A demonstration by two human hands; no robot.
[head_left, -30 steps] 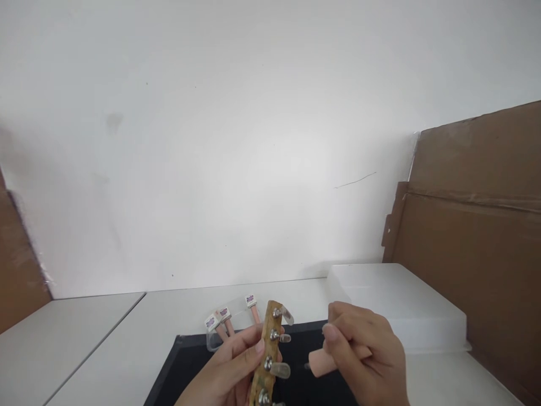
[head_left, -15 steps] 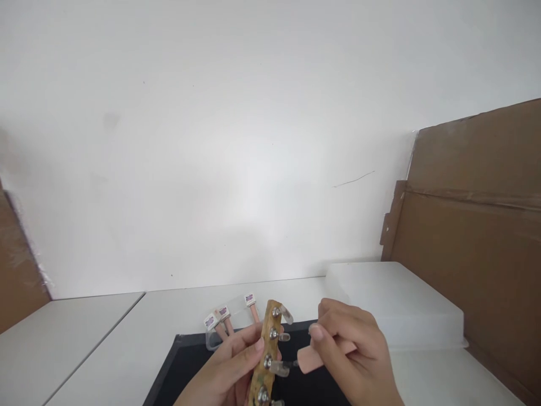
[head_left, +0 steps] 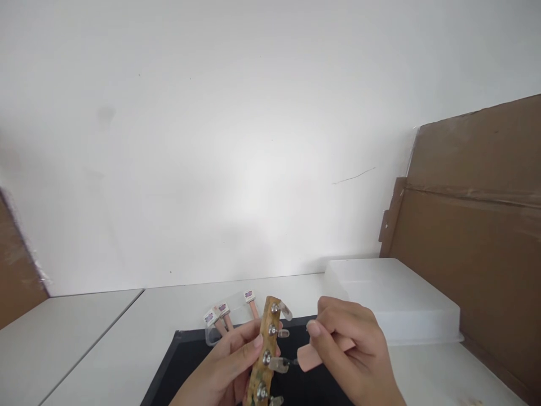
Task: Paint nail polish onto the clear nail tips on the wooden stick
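Note:
My left hand (head_left: 230, 361) is closed around a worn wooden strip (head_left: 262, 361) near the bottom of the view. Metal knobs run along the strip, each bearing a clear false nail tip (head_left: 279, 365) that sticks out to the right. Between the fingers of my right hand (head_left: 353, 344) is a nail polish brush with a pale pink cap handle (head_left: 309, 357). Its dark bristle end touches, or nearly touches, the third nail tip from the top. My fingertips hide part of the handle.
Behind my left hand, three pink-capped nail polish bottles (head_left: 223, 309) lean in a clear container (head_left: 211, 336). Under both hands is a black mat (head_left: 186, 355). A translucent plastic box (head_left: 393, 299) stands at the right, beside a cardboard panel (head_left: 473, 242). More cardboard (head_left: 19, 265) is at the left.
The whole view has shifted slightly. Both hands keep their grips, and the brush stays at the same nail tip with almost no movement.

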